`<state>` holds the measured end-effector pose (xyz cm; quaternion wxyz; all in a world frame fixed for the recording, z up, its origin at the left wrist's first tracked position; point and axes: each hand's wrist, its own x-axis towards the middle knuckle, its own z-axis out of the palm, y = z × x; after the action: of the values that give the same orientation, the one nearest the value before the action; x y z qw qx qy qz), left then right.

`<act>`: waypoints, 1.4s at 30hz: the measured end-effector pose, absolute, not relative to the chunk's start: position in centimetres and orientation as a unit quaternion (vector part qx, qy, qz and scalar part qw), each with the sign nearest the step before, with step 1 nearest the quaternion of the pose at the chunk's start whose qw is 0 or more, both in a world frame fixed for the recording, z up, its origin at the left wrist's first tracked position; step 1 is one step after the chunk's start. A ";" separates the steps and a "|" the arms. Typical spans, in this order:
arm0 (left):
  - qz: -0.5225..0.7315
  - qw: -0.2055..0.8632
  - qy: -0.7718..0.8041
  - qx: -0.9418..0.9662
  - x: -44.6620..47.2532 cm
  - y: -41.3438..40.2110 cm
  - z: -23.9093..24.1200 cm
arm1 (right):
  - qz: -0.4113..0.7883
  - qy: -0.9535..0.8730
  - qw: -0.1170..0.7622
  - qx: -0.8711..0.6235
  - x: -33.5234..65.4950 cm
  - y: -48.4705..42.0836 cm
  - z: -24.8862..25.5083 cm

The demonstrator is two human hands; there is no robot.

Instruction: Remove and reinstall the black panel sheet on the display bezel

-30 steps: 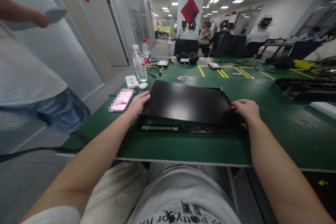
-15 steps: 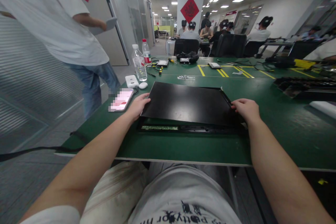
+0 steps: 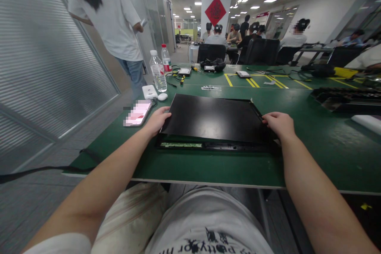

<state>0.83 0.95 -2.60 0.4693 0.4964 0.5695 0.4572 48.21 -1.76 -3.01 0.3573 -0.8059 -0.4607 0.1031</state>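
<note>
Tabletop (image 3: 208,170): was green, with yellow lines (image 3: 228,80) across its far part.
Near edge: a black frame (image 3: 220,148) with a green circuit strip (image 3: 181,145) lay flat.
Left side: a phone (image 3: 139,113) lay near a white device (image 3: 149,92); a clear bottle (image 3: 158,74) stood beside a red-capped bottle (image 3: 166,59).
Far side: flat silver-topped boxes (image 3: 243,74) lay near a black bundle (image 3: 219,64).
Right side: dark parts (image 3: 351,98) lay near a white slab (image 3: 369,124).

Green table (image 3: 208,170), bearing: centre, flat black rectangular panel (image 3: 208,117), over black rectangular frame (image 3: 235,148), whose near strip lies before it; left, pink-screened rectangular phone (image 3: 143,112); behind phone, white boxy device (image 3: 149,92); farther back, white-capped clear plastic bottle (image 3: 158,76); right, well apart, long black parts (image 3: 354,98).
</note>
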 end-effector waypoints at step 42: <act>0.238 0.136 0.613 0.741 -2.0 2.5 -4.5 | 0.139 -0.425 0.385 -0.807 47.5 -2.1 -2.6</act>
<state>-2.03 2.51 -4.50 0.1358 0.7407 0.6134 0.2381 47.51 -2.08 -2.59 0.3854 -0.8071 -0.4252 0.1389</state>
